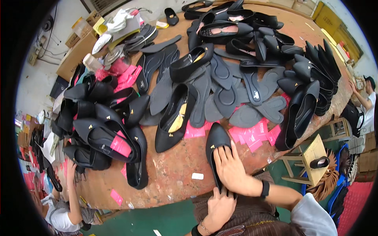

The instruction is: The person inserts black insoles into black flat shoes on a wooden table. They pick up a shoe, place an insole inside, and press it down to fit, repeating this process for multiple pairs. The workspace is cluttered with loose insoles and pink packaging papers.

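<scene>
A black pointed flat shoe (217, 135) with a small gold ornament lies at the table's front edge, its toe pointing away from me. My right hand (229, 167) reaches into its opening from above, fingers pressed together and the fingertips hidden inside. At the heel end my left hand (220, 210) closes on the shoe, with the fingers partly hidden. Just left of it lies another black flat (163, 135) with yellowish paper inside. Bright pink packets (254, 135) lie beyond the shoe in my hands, beside grey insoles (246, 117).
Black flats (104, 131) are heaped on the left of the table (169, 181), with more at the back and right. A small white label (197, 176) lies near the front. A wooden stool (311, 159) carries one shoe. Other people (65, 212) are at both sides.
</scene>
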Demonstrator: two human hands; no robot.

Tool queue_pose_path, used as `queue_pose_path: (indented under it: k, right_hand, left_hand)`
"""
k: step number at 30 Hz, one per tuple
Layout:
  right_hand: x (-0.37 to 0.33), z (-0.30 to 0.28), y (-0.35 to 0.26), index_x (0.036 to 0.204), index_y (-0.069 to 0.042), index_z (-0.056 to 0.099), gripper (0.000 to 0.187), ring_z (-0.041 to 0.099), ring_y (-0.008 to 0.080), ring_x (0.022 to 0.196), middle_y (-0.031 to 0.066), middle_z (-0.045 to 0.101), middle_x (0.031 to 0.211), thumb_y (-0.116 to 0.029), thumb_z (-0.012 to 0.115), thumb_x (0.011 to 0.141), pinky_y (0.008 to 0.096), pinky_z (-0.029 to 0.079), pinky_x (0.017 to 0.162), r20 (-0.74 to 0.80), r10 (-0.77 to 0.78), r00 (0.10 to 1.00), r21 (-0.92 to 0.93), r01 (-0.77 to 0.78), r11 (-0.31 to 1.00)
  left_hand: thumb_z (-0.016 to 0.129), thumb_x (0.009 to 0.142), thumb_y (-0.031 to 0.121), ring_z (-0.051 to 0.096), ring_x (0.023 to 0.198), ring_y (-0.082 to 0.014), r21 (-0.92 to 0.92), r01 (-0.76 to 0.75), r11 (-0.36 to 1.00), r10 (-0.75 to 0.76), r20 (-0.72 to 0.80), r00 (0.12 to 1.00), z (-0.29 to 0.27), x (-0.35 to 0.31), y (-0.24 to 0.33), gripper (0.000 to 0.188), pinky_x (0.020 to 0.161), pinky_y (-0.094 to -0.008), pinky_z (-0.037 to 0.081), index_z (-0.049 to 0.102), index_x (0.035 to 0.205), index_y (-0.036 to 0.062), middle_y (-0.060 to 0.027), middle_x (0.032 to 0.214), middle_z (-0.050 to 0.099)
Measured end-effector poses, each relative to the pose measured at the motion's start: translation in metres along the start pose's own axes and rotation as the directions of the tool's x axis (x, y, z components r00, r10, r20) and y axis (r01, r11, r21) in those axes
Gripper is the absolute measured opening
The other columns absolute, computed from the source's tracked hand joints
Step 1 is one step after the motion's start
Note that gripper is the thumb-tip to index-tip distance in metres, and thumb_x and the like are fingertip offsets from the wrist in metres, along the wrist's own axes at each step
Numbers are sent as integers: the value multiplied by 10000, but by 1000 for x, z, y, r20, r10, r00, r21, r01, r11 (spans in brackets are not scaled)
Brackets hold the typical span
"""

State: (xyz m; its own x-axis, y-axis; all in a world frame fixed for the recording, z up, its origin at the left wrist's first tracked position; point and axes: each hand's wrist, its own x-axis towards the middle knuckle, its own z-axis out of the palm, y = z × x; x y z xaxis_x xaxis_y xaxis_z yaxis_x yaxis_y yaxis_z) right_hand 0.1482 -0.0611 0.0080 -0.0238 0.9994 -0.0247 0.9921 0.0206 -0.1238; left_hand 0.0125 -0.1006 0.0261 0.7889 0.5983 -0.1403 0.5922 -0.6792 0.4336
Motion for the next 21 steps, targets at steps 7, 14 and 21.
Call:
queue_pose_path:
  k: [7,14,21]
  right_hand:
    - [47,-19,11,1118,68,633,363,609,334,993,211,611,1054,-154,534,849,587,131,1185,481,-44,876,55,20,998]
    - [25,-105,75,1099,-73,720,274,709,279,950,125,718,1086,-181,610,872,375,554,836,131,-198,971,840,-2,543]
    - [98,-67,251,1016,39,692,344,676,410,964,291,679,956,-237,659,813,458,533,855,-71,607,791,469,-511,720]
  left_hand:
    - [708,808,291,581,870,-264,110,-8,994,3,44,999,-12,3,5,464,574,-304,561,675,1178,12,-221,1267,598]
    - [738,789,167,632,985,-274,-422,51,905,-17,83,996,-81,-35,-56,418,825,-354,534,667,1172,15,-194,1259,626]
    - [659,840,155,608,987,-297,-30,473,881,-380,-640,667,-292,-133,-181,446,881,-390,499,548,1217,-56,-201,1108,632]
